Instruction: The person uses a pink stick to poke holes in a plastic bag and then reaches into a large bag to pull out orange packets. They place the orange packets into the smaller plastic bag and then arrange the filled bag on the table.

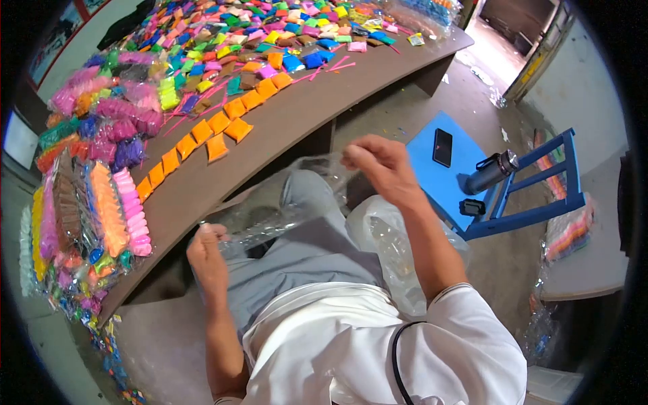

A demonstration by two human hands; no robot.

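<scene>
A clear plastic bag stretches across my lap between both hands. My left hand pinches its near end close to the table edge. Raised higher on the right, my right hand grips the other end with curled fingers. On the table beyond the bag lies a row of small orange packets, with a couple of them set beside the row. A larger translucent plastic bag rests by my right thigh, under my right forearm.
Colourful small packets and pink sticks cover the back of the table. Bundled packets are stacked at its left end. On the right, a blue chair bears a phone, a flask and a small black object.
</scene>
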